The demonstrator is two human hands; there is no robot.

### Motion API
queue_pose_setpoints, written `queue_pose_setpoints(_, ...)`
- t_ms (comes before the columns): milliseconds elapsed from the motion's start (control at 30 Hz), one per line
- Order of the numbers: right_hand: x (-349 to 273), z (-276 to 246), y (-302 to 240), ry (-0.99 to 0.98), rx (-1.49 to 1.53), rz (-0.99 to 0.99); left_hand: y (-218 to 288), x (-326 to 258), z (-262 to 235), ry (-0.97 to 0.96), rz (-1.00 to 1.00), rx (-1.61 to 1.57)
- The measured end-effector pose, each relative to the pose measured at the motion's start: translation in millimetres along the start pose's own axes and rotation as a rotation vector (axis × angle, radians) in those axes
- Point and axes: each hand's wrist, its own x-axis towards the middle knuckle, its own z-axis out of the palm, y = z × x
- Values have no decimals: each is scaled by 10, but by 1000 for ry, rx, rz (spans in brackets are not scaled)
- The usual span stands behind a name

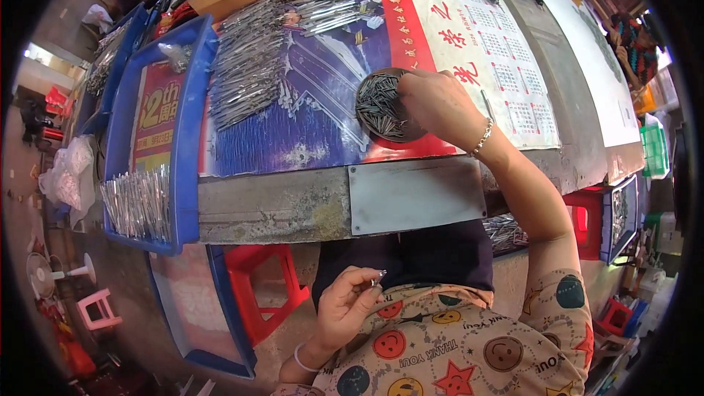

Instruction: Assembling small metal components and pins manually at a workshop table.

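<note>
- A small shiny metal piece (379, 276) sits pinched between thumb and fingertips of the left hand (345, 306), held near the person's lap, below the tabletop edge; it is too small to tell its long axis surely, though its tip shows toward the upper right.
- The left hand is curled, fingers pressed together around that one piece; a pale bangle circles the wrist.
- The right hand (433, 103) reaches far across the tabletop (279, 209), its fingers bent down into the right rim of one round dark dish (378, 106); whether it grips anything I cannot tell.
- The dish is filled with thin metal pins (375, 103), too many to count, mostly lying with their long axes running far-left to near-right.
- A beaded bracelet (482, 138) is on the right wrist.
- The dish stands on a printed poster (308, 125) with a calendar sheet (499, 51) to its right.
- Left of the dish, large heaps of silvery metal strips (249, 66) lie on the poster, long axes roughly left to right.
- One blue tray (187, 132) at the left holds another bundle of strips (139, 202) at its near end.
- One grey metal plate (416, 194) is fixed to the near tabletop edge.
- Two red stools (264, 290) show under the tabletop, one left, one right.
</note>
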Motion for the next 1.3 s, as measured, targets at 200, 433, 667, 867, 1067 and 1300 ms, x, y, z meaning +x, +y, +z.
queue_pose_setpoints(200,-101,-66,87,116,168,-67,-49,-19,55,26,-4,-50)
queue_pose_setpoints(433,-366,-342,-171,61,494,50,8,12,74,47,28,-18)
queue_pose_setpoints(667,-936,-281,-626,-186,1006,50,130,106,103,81,114,-35)
queue_pose_setpoints(867,-1206,-54,-960,-504,1256,110,194,108,156,160,180,14)
queue_pose_setpoints(1067,-1231,35,-1091,-450,1595,246,148,-9,91,145,186,2)
queue_pose_setpoints(1300,-1254,140,-1103,-282,1651,374,166,22,78,147,109,15)
